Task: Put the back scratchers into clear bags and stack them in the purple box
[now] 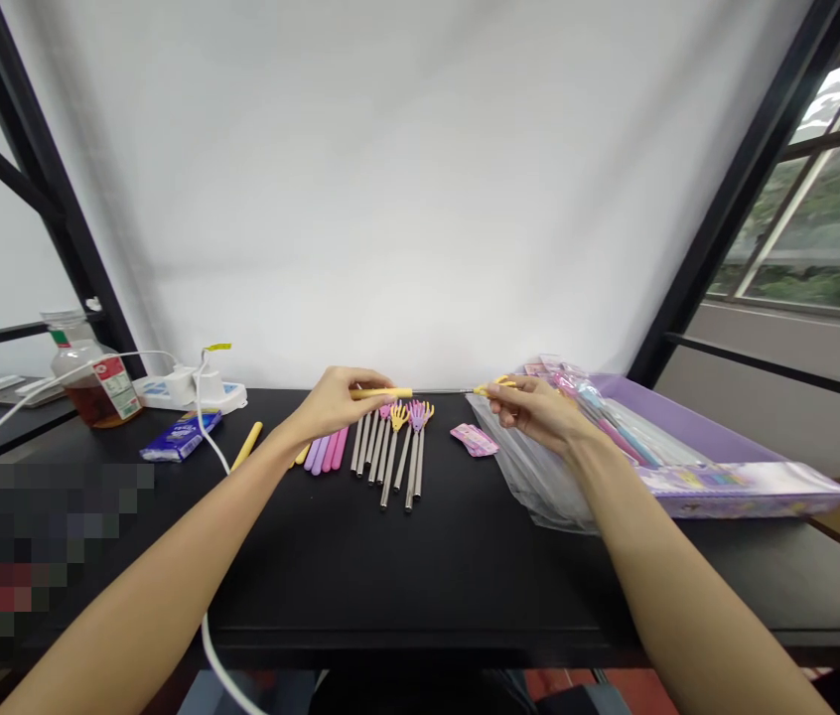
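My left hand (350,394) is closed around the yellow handle (390,393) of a telescopic back scratcher, whose thin metal rod (442,390) runs level to the right. At its far end, my right hand (531,405) pinches the yellow claw-shaped head (490,387). Below the rod, several metal rods with small hand-shaped heads (399,417) in yellow, pink and purple lie side by side on the black table (405,586). Left of them, loose handles (327,452) in pink, purple and yellow are partly hidden by my left arm. One yellow handle (247,445) lies apart.
Small pink cards (475,440) lie near a clear plastic bag (531,487). At right stands a purple box (744,489) holding wrapped back scratchers (625,437). At left are a blue packet (182,435), a white power strip (233,395), a cable (201,397) and a bottle of brown liquid (96,382).
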